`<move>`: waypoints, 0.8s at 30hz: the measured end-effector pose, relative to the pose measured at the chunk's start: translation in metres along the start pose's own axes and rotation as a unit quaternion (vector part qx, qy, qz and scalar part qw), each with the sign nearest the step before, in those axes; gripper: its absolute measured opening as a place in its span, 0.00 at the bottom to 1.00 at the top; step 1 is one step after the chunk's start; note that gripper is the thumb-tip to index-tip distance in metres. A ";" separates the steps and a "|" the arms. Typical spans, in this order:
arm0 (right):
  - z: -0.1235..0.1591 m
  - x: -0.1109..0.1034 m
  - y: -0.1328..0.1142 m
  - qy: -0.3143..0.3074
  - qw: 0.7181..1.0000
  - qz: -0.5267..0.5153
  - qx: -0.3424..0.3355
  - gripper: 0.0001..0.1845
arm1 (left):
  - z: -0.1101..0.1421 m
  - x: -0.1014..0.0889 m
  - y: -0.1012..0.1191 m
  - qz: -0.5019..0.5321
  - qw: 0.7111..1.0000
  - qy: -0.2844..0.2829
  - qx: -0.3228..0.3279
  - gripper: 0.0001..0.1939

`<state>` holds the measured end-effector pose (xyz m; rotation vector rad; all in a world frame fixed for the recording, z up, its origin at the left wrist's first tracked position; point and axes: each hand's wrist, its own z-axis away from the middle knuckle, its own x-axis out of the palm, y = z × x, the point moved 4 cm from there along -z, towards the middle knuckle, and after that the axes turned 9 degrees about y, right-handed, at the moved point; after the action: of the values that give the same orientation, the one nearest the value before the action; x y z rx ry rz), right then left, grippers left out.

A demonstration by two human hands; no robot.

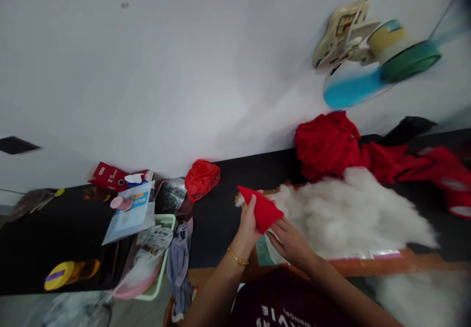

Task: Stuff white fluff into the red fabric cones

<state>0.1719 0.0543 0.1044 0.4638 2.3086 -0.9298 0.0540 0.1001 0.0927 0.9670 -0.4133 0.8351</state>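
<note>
A small red cloth cone (264, 211), like a little pointed hat, is held above the table edge with its tip toward the upper left. My left hand (248, 221) wraps round it from the left, the thumb lying on the cloth. At the wide end, my right hand (290, 242) grips the rim; some of its fingertips are hidden behind or inside the cloth. Close by on the right lies a big heap of white stuffing fibre (342, 209). Whether there is any fibre inside the cone I cannot tell.
Behind the fibre is a pile of red cloth (327, 143). A fan (386, 47) hangs on the wall. To the left are a red plastic bag (201, 179), a pale green basket (164, 268), a white-blue packet (134, 214) and a yellow-lidded jar (71, 273). More fibre (423, 297) lies below right.
</note>
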 end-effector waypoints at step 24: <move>0.001 0.015 0.003 -0.053 0.999 0.004 -0.001 0.24 | -0.005 -0.031 -0.001 -0.058 0.989 0.116 -0.071 0.19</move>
<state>0.1627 0.0574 0.0927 0.4128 2.2106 -0.9245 0.0352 0.0907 0.0699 0.7451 -0.2104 0.7912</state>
